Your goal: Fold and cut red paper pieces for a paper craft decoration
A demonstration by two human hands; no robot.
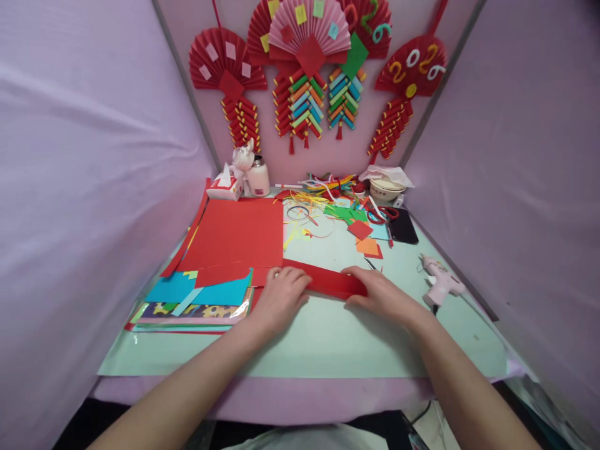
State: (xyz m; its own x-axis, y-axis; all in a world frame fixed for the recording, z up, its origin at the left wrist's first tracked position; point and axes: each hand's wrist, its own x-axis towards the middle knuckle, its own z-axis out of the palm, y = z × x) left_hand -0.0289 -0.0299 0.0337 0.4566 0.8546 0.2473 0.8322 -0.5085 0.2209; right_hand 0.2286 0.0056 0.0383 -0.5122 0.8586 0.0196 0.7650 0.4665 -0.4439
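A long folded strip of red paper [328,281] lies across the pale green mat [328,344] in front of me. My left hand [280,299] rests on the strip's left end with its fingers curled down, pressing the paper. My right hand [379,294] holds the right end, fingers bent over the fold. Both hands touch the same strip.
A large red sheet [237,234] and a stack of blue and patterned paper [197,303] lie to the left. Scraps, scissors [382,214] and a black phone [403,226] sit behind. A pink glue gun [440,284] lies right. Paper fans [309,37] hang on the back wall.
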